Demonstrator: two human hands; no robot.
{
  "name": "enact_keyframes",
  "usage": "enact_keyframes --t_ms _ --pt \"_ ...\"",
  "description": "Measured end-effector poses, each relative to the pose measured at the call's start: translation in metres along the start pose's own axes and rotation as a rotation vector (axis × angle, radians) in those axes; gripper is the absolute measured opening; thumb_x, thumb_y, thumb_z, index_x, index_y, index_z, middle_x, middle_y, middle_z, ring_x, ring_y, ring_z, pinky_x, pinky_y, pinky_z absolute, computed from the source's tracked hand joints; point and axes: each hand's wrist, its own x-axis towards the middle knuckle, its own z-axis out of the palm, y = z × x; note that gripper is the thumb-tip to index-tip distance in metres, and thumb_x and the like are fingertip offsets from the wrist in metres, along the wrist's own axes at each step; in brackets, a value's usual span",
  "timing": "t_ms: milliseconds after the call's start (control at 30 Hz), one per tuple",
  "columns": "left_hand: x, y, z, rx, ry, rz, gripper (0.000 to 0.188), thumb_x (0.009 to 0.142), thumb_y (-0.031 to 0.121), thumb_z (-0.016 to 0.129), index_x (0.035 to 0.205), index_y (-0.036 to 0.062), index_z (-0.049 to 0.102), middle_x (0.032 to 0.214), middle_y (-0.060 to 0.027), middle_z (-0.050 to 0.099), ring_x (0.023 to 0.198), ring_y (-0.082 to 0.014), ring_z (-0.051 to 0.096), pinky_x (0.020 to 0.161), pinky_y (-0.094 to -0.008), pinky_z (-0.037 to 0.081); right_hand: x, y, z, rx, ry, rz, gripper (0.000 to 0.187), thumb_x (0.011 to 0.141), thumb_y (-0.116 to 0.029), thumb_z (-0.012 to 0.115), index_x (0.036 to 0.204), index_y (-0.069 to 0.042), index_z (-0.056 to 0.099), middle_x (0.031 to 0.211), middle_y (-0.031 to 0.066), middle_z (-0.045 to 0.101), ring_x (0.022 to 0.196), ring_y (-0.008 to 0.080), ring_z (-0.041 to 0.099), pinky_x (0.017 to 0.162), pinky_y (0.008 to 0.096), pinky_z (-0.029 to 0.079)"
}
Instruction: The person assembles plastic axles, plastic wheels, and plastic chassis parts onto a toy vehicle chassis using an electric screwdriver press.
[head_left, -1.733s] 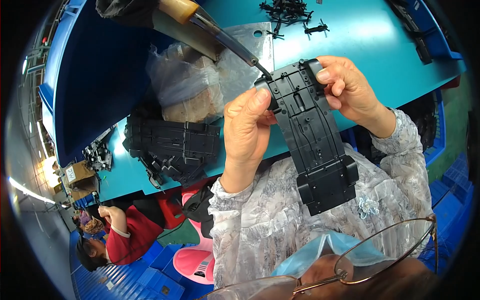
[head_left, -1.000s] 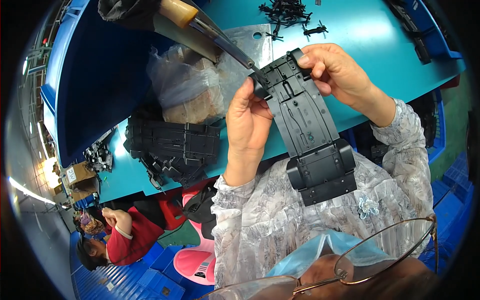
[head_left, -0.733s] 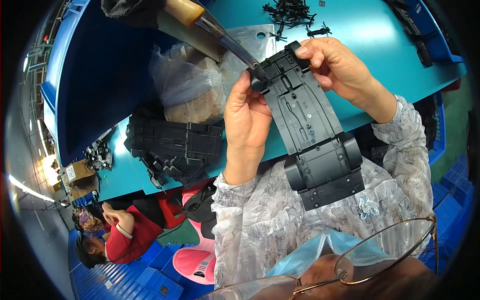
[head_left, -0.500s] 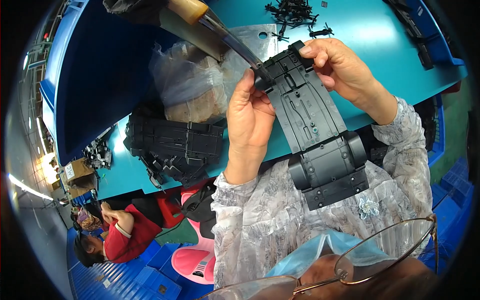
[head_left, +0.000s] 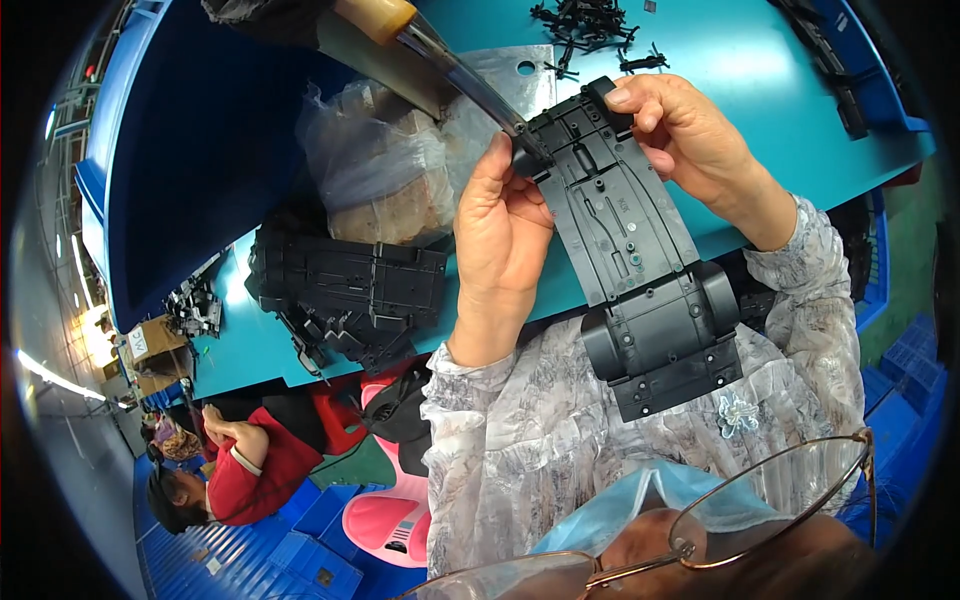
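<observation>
Between my two hands is a long black plastic chassis plate [head_left: 620,230], with rounded wheel-arch shapes at both ends. Its far end is tilted up toward a metal driver shaft [head_left: 465,80] with a yellowish collar, whose tip meets the plate's far left corner. My left hand [head_left: 500,225] is closed round that corner, thumb on the edge and fingers curled under. My right hand [head_left: 690,135] pinches the far right corner at the arch, thumb on top. The plate's near end hangs in front of my patterned blouse.
More black chassis plates [head_left: 350,280] are stacked on the turquoise table [head_left: 720,40] at left. Behind them stands a plastic-wrapped block [head_left: 390,170]. Small black parts [head_left: 585,25] lie at the back. A blue bin [head_left: 200,150] rises at far left; a person in red [head_left: 245,470] sits beyond.
The chassis plate has shifted very slightly to the right, with both hands keeping their hold. The driver shaft stays at almost the same place on its corner.
</observation>
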Motion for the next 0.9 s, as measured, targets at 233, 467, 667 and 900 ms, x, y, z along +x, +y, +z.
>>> enact_keyframes --t_ms 233,467,667,900 --pt "0.000 0.000 -0.002 -0.004 0.019 0.002 0.010 0.081 0.011 0.055 0.087 0.0036 0.058 0.088 -0.0051 0.061 0.083 -0.0130 0.057 0.077 -0.0268 0.045 -0.002 -0.001 0.005 -0.010 0.038 -0.003 0.018 0.077 -0.021 0.056 0.064 -0.008 0.055 0.053 -0.0046 0.042 0.036 0.0057 0.036 0.035 0.0207 0.025" --pt "0.001 -0.002 -0.005 -0.023 0.065 0.032 0.020 0.085 0.021 0.050 0.093 0.0041 0.055 0.091 -0.0070 0.060 0.081 -0.0161 0.058 0.071 -0.0327 0.048 -0.001 0.000 0.004 -0.017 0.010 -0.014 0.019 0.077 -0.021 0.056 0.063 -0.009 0.054 0.053 -0.0053 0.041 0.036 0.0054 0.035 0.035 0.0208 0.024" --pt "0.000 0.001 0.000 -0.018 0.032 0.006 0.015 0.083 0.016 0.053 0.091 0.0039 0.056 0.090 -0.0061 0.061 0.082 -0.0145 0.058 0.075 -0.0300 0.046 0.000 0.001 0.001 -0.027 0.004 -0.017 0.019 0.077 -0.022 0.056 0.063 -0.010 0.054 0.052 -0.0057 0.040 0.036 0.0055 0.035 0.036 0.0209 0.023" --pt "-0.003 0.001 0.005 0.005 0.001 -0.007 0.011 0.081 0.011 0.056 0.088 0.0040 0.058 0.088 -0.0047 0.062 0.083 -0.0125 0.057 0.077 -0.0262 0.045 -0.004 -0.002 0.006 -0.036 0.041 -0.011 0.020 0.077 -0.022 0.056 0.061 -0.011 0.053 0.052 -0.0065 0.040 0.036 0.0054 0.035 0.036 0.0207 0.023"
